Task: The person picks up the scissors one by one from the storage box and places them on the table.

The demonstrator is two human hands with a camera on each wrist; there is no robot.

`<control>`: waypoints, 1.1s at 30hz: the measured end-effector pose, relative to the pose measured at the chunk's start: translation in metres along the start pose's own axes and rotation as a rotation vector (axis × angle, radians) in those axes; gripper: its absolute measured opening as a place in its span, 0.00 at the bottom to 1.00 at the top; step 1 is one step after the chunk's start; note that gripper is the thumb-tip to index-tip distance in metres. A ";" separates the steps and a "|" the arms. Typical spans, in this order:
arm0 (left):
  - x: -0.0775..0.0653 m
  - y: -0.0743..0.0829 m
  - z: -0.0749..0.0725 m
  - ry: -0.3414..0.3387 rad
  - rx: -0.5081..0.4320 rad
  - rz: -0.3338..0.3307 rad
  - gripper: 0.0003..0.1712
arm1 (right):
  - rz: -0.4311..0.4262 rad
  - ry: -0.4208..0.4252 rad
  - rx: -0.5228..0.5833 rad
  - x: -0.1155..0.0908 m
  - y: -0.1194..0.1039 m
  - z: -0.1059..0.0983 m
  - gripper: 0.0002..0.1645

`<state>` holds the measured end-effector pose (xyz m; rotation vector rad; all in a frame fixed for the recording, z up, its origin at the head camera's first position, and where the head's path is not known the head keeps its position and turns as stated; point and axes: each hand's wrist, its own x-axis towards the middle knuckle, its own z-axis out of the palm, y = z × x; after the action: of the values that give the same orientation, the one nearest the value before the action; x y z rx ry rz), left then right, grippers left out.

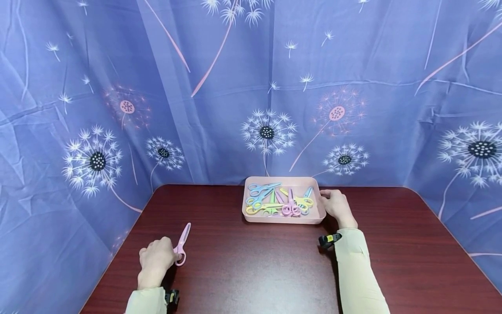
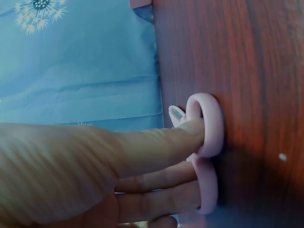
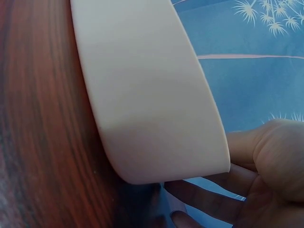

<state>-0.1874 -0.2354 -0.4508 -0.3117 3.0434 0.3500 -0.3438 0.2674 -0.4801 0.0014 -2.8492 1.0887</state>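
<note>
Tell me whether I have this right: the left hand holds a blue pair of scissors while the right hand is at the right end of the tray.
Wrong colour: the scissors in the left hand are pink, as the head view shows. The right hand is indeed at the right end of the tray.

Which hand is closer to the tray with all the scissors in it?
Right. The right hand touches the tray at its right end; the left hand is well away to its left, holding pink scissors.
</note>
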 end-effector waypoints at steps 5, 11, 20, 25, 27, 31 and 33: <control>-0.001 0.001 0.001 0.018 0.011 0.002 0.19 | 0.003 -0.003 -0.002 0.001 0.001 0.000 0.22; -0.002 0.001 0.002 0.036 0.013 0.009 0.20 | 0.007 -0.006 0.000 0.000 0.000 0.000 0.22; -0.003 0.004 0.000 0.060 0.036 0.031 0.20 | 0.020 -0.016 0.010 -0.001 -0.002 -0.001 0.22; -0.005 0.005 -0.003 0.075 0.032 0.032 0.18 | 0.015 -0.012 0.002 0.000 -0.003 -0.002 0.22; -0.006 0.007 -0.005 0.077 0.030 0.035 0.18 | 0.006 -0.003 -0.001 0.001 -0.003 -0.002 0.22; -0.007 0.010 -0.008 0.075 0.030 0.041 0.18 | 0.015 -0.014 0.004 -0.001 -0.003 -0.002 0.23; -0.008 0.012 -0.008 0.081 0.030 0.051 0.18 | 0.025 -0.021 0.006 -0.002 -0.002 -0.002 0.23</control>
<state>-0.1826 -0.2247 -0.4401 -0.2528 3.1371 0.3018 -0.3416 0.2673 -0.4771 -0.0232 -2.8721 1.1084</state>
